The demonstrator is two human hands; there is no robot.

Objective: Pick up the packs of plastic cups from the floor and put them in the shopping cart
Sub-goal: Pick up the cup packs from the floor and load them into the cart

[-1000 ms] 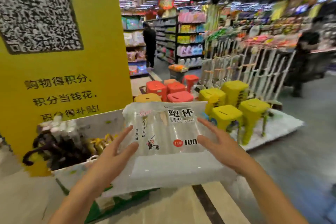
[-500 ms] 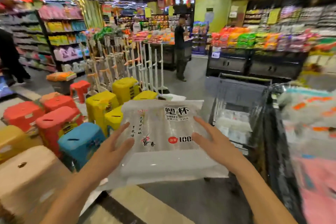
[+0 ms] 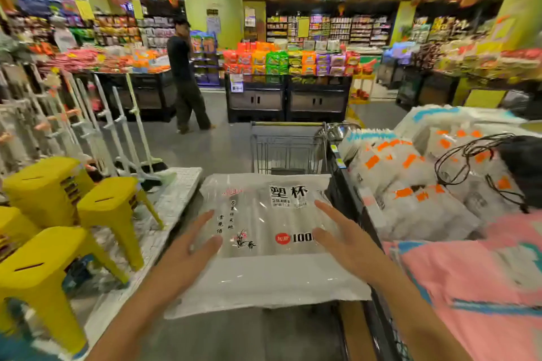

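Behind wire cart [image 3: 289,149], hands [image 3: 187,252] [image 3: 344,240] hold crinkly flat cup pack [image 3: 264,231].

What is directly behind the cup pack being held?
Behind the cup pack, held between the left hand and right hand, stands a wire cart; only its far end shows. The pack covers the cart's near part, so its contents cannot be seen.

head view, facing forward and down, close over hands [image 3: 264,252]
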